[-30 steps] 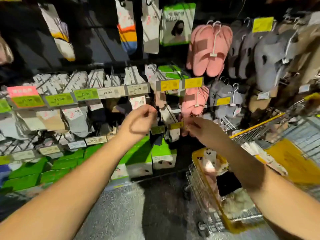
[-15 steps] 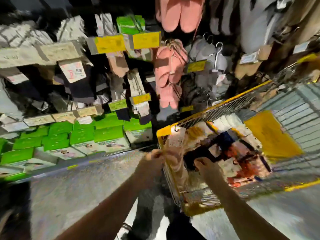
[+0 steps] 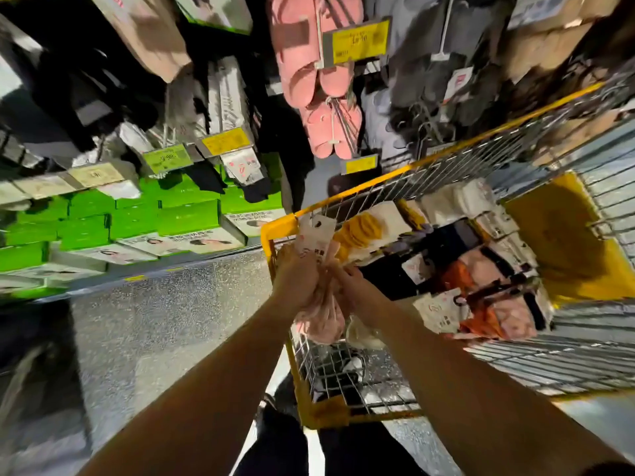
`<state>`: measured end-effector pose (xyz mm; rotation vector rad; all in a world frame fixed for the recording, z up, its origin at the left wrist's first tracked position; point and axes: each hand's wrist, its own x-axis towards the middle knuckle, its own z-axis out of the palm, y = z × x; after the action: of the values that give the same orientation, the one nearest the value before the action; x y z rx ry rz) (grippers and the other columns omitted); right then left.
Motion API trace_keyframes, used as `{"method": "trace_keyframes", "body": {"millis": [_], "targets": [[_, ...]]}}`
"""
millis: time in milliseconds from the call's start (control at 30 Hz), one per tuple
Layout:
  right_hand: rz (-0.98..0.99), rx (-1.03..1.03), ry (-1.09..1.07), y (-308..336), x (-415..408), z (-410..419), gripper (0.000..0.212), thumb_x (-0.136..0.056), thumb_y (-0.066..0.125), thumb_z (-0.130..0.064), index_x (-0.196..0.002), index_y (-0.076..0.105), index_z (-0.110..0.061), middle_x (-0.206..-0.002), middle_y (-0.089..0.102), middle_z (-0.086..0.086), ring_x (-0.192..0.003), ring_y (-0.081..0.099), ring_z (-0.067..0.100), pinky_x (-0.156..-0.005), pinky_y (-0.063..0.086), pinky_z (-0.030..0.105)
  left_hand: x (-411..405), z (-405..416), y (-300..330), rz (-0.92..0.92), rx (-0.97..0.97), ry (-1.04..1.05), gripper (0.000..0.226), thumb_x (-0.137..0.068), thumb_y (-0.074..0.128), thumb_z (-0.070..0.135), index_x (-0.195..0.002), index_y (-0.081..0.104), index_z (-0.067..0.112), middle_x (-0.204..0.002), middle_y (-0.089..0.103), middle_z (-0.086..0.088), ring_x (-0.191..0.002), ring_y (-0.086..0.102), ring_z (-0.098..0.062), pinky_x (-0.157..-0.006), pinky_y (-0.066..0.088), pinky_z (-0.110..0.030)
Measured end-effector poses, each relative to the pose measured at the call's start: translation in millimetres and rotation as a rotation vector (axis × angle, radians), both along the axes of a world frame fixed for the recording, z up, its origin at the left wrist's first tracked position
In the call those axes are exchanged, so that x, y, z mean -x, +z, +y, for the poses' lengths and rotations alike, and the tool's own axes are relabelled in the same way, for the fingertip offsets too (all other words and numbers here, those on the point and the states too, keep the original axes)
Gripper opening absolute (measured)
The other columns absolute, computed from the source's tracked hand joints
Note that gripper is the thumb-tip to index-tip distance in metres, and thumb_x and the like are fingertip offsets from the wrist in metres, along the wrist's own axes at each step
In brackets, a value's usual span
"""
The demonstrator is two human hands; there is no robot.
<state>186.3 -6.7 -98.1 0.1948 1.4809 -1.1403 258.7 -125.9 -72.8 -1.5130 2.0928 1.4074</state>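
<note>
My left hand [image 3: 298, 276] grips a pack of pink socks [image 3: 324, 321] with a white card label [image 3: 314, 237], held over the near left corner of a yellow wire cart [image 3: 278, 228]. My right hand [image 3: 350, 280] is right beside it, its fingers on the same pack; how they close is hidden behind the socks. The cart holds several packs of socks [image 3: 474, 280] in white, yellow, orange, pink and dark colours.
A display wall stands ahead with hanging socks [image 3: 226, 108], pink slippers [image 3: 319, 73], grey slippers [image 3: 422, 80] and yellow price tags [image 3: 357, 39]. Green boxes [image 3: 144, 218] line the low shelf at left. Speckled grey floor [image 3: 171, 321] lies below.
Both hands came down from the display hooks to the cart. They have closed together on the pink sock pack, and the view has tilted down.
</note>
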Motion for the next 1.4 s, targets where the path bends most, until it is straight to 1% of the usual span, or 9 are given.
{"method": "trace_keyframes", "body": {"millis": [133,300,433,500,700,833,1033,1200,1400], "targets": [[-0.073,0.052,0.000,-10,-12,-12,0.102,-0.060,0.073,-0.079,-0.142,0.042,-0.028,-0.134,0.061,0.004,-0.122,0.058,0.026,-0.101,0.048,0.051,10,5,1,-0.003,-0.008,0.243,0.035,-0.089,0.043,0.026,-0.117,0.063,0.018,-0.106,0.071,-0.009,-0.095,0.068,-0.029,-0.086,0.056,-0.046],[-0.087,0.074,-0.118,-23,-14,-12,0.046,-0.093,0.065,-0.048,-0.129,0.055,-0.021,-0.111,0.073,0.004,-0.100,0.069,0.018,-0.075,0.055,0.032,11,6,16,-0.092,-0.241,0.371,0.030,-0.087,0.065,0.000,-0.115,0.059,-0.010,-0.071,0.060,-0.010,-0.042,0.058,-0.005,-0.038,0.043,-0.017],[-0.100,0.130,-0.171,-31,-15,-14,0.038,-0.096,0.062,-0.040,-0.127,0.060,-0.018,-0.106,0.075,0.003,-0.098,0.071,0.017,-0.076,0.056,0.029,13,-5,-9,-0.062,-0.350,0.364,0.044,-0.079,0.064,0.027,-0.118,0.064,0.006,-0.108,0.070,-0.019,-0.095,0.068,-0.032,-0.086,0.058,-0.045],[-0.109,0.136,-0.193,-34,-15,-15,0.036,-0.096,0.063,-0.038,-0.126,0.062,-0.018,-0.104,0.077,0.001,-0.093,0.073,0.014,-0.072,0.057,0.026,15,-7,-10,-0.041,-0.375,0.409,0.033,-0.086,0.052,0.028,-0.113,0.063,0.014,-0.112,0.069,-0.017,-0.101,0.066,-0.034,-0.094,0.055,-0.049],[-0.148,0.213,-0.197,-43,-14,-21,0.081,-0.069,0.086,-0.048,-0.138,0.053,-0.023,-0.120,0.072,0.005,-0.112,0.069,0.026,-0.101,0.052,0.049,10,3,-3,0.005,-0.451,0.474,0.043,-0.084,0.052,0.040,-0.117,0.064,0.016,-0.101,0.072,-0.007,-0.095,0.067,-0.025,-0.093,0.054,-0.041],[-0.130,0.212,-0.200,-44,-8,-18,0.090,-0.063,0.091,-0.046,-0.140,0.049,-0.029,-0.118,0.073,0.002,-0.110,0.070,0.026,-0.102,0.051,0.051,6,5,-15,0.014,-0.434,0.517,0.056,-0.075,0.052,0.047,-0.124,0.061,0.022,-0.113,0.070,-0.006,-0.103,0.065,-0.025,-0.087,0.053,-0.038],[-0.124,0.157,-0.170,-18,14,4,0.050,-0.091,0.070,-0.027,-0.138,0.052,-0.019,-0.120,0.072,0.009,-0.106,0.071,0.028,-0.089,0.058,0.042,-3,20,22,0.228,-0.565,0.520,0.024,-0.100,0.055,0.024,-0.115,0.067,0.011,-0.092,0.077,-0.006,-0.069,0.074,-0.012,-0.053,0.053,-0.021],[-0.136,0.182,-0.188,27,21,31,0.041,-0.096,0.062,-0.023,-0.135,0.056,-0.012,-0.119,0.072,0.011,-0.103,0.071,0.025,-0.080,0.057,0.034,-13,44,44,0.333,-0.533,0.456,0.060,-0.076,0.077,0.056,-0.117,0.067,0.013,-0.103,0.077,-0.005,-0.087,0.076,-0.019,-0.079,0.062,-0.035],[-0.077,0.264,-0.155,83,20,23,0.055,-0.088,0.067,-0.031,-0.136,0.055,-0.006,-0.119,0.070,0.013,-0.100,0.071,0.024,-0.074,0.058,0.032,-19,43,101,0.487,-0.508,0.463,0.028,-0.089,0.072,0.037,-0.102,0.055,0.019,-0.070,0.074,0.011,-0.063,0.072,-0.007,-0.065,0.059,-0.031]]}}
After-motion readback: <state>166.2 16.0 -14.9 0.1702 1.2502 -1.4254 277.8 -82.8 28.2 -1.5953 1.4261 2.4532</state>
